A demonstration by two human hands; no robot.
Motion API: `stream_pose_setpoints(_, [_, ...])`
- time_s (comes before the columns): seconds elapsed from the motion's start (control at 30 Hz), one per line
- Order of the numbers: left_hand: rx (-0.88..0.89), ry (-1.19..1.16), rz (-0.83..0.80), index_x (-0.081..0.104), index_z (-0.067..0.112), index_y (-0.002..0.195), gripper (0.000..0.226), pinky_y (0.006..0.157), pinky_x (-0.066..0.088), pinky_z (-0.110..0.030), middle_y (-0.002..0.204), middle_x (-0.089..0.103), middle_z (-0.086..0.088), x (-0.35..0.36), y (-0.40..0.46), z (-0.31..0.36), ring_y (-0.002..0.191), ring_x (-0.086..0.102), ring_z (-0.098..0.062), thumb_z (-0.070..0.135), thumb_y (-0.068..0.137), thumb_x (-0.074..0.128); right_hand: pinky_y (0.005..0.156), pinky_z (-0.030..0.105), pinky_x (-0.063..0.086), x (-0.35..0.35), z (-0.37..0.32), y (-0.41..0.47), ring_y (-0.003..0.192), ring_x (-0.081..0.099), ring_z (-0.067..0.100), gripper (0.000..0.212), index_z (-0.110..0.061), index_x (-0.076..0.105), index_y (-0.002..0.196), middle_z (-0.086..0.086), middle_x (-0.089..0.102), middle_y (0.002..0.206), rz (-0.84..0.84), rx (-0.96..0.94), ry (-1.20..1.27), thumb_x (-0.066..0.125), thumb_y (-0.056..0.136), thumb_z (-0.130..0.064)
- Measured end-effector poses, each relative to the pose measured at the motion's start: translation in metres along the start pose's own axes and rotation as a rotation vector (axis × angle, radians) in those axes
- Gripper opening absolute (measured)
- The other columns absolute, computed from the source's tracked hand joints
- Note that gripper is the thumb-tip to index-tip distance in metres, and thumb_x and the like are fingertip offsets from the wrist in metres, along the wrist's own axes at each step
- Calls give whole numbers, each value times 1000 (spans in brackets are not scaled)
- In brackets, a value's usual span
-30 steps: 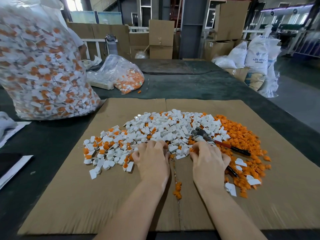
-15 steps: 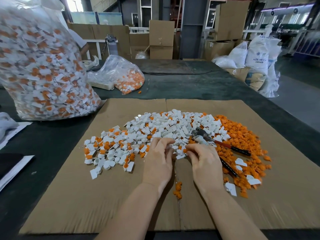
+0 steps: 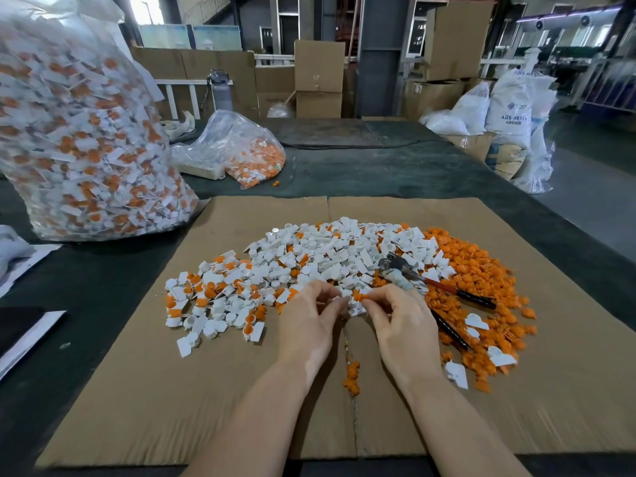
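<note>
A heap of small white plastic pieces (image 3: pixel 330 256) lies on a brown cardboard sheet (image 3: pixel 137 390), with a pile of orange plastic pieces (image 3: pixel 481 270) to its right. At the heap's near edge my left hand (image 3: pixel 309 325) pinches a small white piece (image 3: pixel 339 299) between its fingertips. Close beside it, my right hand (image 3: pixel 399 325) pinches an orange piece (image 3: pixel 359 297). The two pieces are nearly touching between my hands. White pieces with orange inserts (image 3: pixel 213 294) lie spread at the left of the heap.
Pliers with red and black handles (image 3: pixel 444 289) lie on the piles right of my right hand. A big clear bag of assembled pieces (image 3: pixel 79 139) stands at the left; a smaller bag (image 3: pixel 241 153) lies behind. A few orange pieces (image 3: pixel 351 373) lie between my forearms.
Both hands have lifted from the heap's near edge and come together. Each now pinches a piece: white in the left, orange in the right.
</note>
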State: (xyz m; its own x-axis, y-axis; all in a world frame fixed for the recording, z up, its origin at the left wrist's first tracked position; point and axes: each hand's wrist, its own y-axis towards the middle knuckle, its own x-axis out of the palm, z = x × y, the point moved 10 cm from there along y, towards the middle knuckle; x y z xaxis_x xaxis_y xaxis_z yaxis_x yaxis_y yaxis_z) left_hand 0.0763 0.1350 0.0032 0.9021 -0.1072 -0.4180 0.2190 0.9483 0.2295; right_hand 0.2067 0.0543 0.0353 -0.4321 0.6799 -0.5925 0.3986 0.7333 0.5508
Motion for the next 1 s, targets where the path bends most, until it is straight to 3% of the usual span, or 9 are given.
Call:
stream_pose_setpoints(0.13, [17, -27, -60, 59, 33, 90, 15, 64, 39, 1, 82, 61, 17, 5, 1, 1, 79, 59, 0, 17, 91, 60, 64, 9, 32, 5, -3, 0, 74, 51, 11, 5, -11, 68, 78, -3, 64, 73, -33, -37, -16, 71, 81, -15])
stream_pose_setpoints(0.23, [4, -90, -84, 60, 33, 96, 23, 67, 41, -1, 87, 60, 15, 6, 0, -1, 84, 58, 0, 12, 89, 61, 61, 19, 34, 9, -4, -1, 69, 50, 13, 12, -13, 65, 72, -4, 60, 67, -62, -60, -61, 71, 81, -18])
stream_pose_setpoints(0.47, [-8, -174, -68, 57, 38, 86, 34, 64, 44, -6, 83, 61, 9, 4, -2, 0, 79, 60, -6, 5, 84, 66, 55, 29, 36, 10, -13, -3, 54, 45, 17, 32, -14, 50, 56, -4, 48, 52, -59, -125, -121, 78, 69, -8])
stream_pose_setpoints(0.57, [42, -79, -80, 54, 45, 82, 38, 66, 43, -4, 81, 61, 16, 6, -5, 6, 78, 59, 4, 9, 85, 67, 55, 33, 40, 13, -12, -3, 53, 47, 21, 33, -14, 48, 55, 0, 50, 51, -92, -124, -128, 78, 68, -5])
stream_pose_setpoints(0.67, [93, -21, -77, 51, 49, 80, 43, 66, 41, -1, 79, 60, 19, 6, -8, 12, 78, 55, 14, 9, 85, 66, 57, 32, 37, 16, -11, -4, 56, 44, 20, 36, -16, 43, 57, 0, 48, 53, -125, -116, -108, 74, 72, -6])
stream_pose_setpoints(0.8, [32, -82, -50, 54, 42, 83, 39, 63, 41, -3, 79, 59, 12, 2, -5, 6, 73, 56, 2, 4, 85, 65, 63, 26, 27, 21, -4, -3, 65, 42, 14, 23, -14, 55, 64, -7, 48, 61, -165, -79, -57, 70, 81, -16])
stream_pose_setpoints(0.9, [-86, -218, -45, 59, 29, 90, 28, 59, 43, -7, 77, 60, 3, 2, -3, -6, 72, 58, -7, 2, 85, 63, 63, 24, 33, 20, -2, -2, 71, 46, 9, 14, -15, 66, 73, -9, 53, 67, -171, -50, 14, 71, 81, -25])
stream_pose_setpoints(1.0, [-92, -181, -55, 63, 27, 91, 20, 71, 49, -15, 84, 65, 4, 0, -1, -8, 80, 62, -11, 7, 87, 62, 66, 23, 44, 14, -5, -1, 75, 50, 9, 13, -16, 68, 84, -11, 53, 70, -141, -49, 61, 76, 76, -22])
